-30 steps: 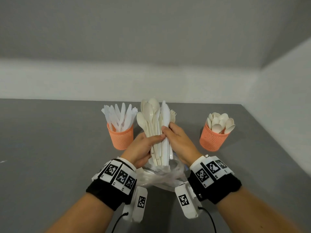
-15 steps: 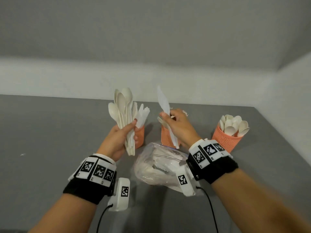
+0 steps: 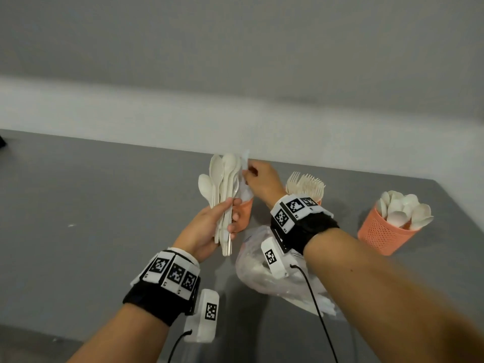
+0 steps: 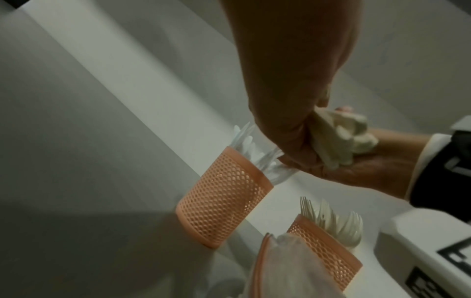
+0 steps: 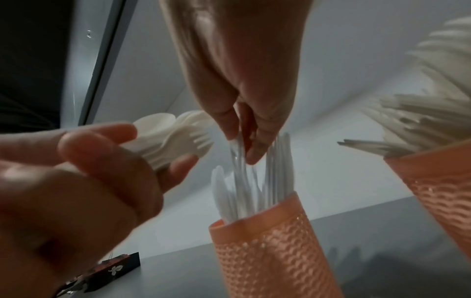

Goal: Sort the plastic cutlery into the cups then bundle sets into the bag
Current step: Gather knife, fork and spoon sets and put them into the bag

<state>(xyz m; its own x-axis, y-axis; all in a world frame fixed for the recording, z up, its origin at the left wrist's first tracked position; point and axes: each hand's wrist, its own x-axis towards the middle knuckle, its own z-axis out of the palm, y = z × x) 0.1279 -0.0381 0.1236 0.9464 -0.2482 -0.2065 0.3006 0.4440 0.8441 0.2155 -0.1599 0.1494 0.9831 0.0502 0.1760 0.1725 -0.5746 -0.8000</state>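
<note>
My left hand (image 3: 222, 218) grips an upright bundle of cream spoons and forks (image 3: 222, 184), held above the grey table. Behind it stands the orange mesh knife cup (image 5: 270, 250), mostly hidden in the head view (image 3: 246, 210). My right hand (image 3: 258, 179) reaches over that cup and pinches a clear white knife (image 5: 238, 161) by its top, lowered among the other knives (image 5: 275, 173). The fork cup (image 4: 323, 248) stands just right of it, behind my right wrist. The clear plastic bag (image 3: 264, 273) with cutlery inside lies on the table under my right forearm.
An orange cup of spoons (image 3: 385, 229) stands at the right near the table's edge. A white wall (image 3: 235, 121) runs along the table's back. A small dark patterned object (image 5: 112, 272) lies on the table at the left in the right wrist view.
My right hand drew a knife out of the bundle, carried it left and lowered it into the knife cup. My left hand kept the remaining spoons and forks.
</note>
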